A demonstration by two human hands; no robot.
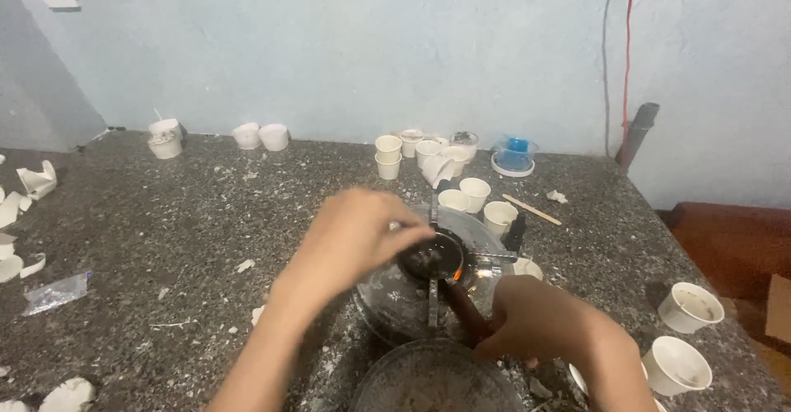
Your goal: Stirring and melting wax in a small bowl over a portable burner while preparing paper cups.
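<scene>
Your left hand [350,239] curls over the small dark pot [432,255] on the burner stand [461,255], fingertips pinching its rim; probably hot, rigid, light. Your right hand [540,321] is closed round the dark handle [465,309]: hold there. Paper cups [476,191] crowd behind; open counter [206,222] lies left.

clear plastic wrapper [55,292] on counter's left, cardboard box [778,306] at right edge
</scene>
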